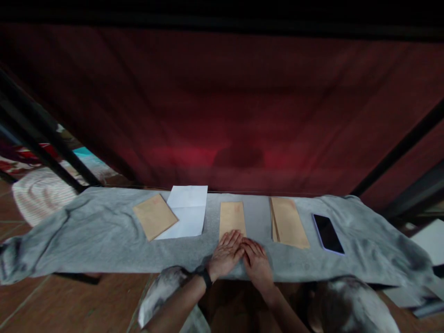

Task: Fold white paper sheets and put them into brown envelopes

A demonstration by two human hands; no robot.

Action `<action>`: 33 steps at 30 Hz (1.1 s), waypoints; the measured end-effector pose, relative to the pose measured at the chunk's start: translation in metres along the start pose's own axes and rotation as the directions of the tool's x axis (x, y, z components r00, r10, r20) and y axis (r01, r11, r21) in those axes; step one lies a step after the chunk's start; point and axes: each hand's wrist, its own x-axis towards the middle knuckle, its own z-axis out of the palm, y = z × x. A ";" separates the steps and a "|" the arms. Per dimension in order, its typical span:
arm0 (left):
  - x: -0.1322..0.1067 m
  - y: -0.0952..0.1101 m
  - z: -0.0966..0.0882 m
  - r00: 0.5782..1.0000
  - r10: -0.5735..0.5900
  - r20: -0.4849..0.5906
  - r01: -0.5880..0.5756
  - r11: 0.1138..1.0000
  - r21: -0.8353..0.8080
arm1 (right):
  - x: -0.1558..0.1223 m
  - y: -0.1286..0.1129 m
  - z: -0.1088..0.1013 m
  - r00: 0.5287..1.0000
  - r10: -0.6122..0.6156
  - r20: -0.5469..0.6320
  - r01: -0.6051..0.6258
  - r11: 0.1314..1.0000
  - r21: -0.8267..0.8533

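A brown paper envelope (232, 213) lies flat on the grey cloth in front of me. My left hand (226, 252), with a dark band at the wrist, rests flat over its near part, fingers stretched out. Beside it, my right hand (255, 261) lies palm down at the envelope's near right corner, its fingertips meeting the left hand. The near edge of the envelope is hidden under both hands. To the right sits a stack of brown envelopes (289, 223). On the left another brown envelope (155, 216) overlaps a creased white sheet of paper (189, 212).
A phone (328, 234) with a dark screen lies right of the stack. The grey cloth (104, 236) covers a narrow table, with my knees against its near side. Behind stands a dark red curtain (222, 106) between dark posts. A striped cloth (41, 194) is at far left.
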 end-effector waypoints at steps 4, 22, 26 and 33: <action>-0.022 0.004 -0.007 0.999 0.004 -0.046 -0.008 0.996 -0.087 | -0.001 0.006 -0.008 0.997 -0.059 0.058 0.056 0.997 0.043; -0.019 0.012 0.007 0.875 -0.395 -0.280 0.416 0.909 0.016 | -0.012 -0.030 0.019 0.993 -0.115 0.007 0.114 0.980 -0.162; -0.020 0.013 0.006 0.858 -0.435 -0.273 0.465 0.884 0.053 | -0.019 -0.031 0.017 0.996 -0.087 -0.002 0.084 0.965 -0.247; -0.020 0.007 -0.004 0.837 -0.483 -0.258 0.444 0.875 -0.194 | -0.021 -0.026 0.021 0.994 -0.089 -0.068 0.065 0.956 -0.287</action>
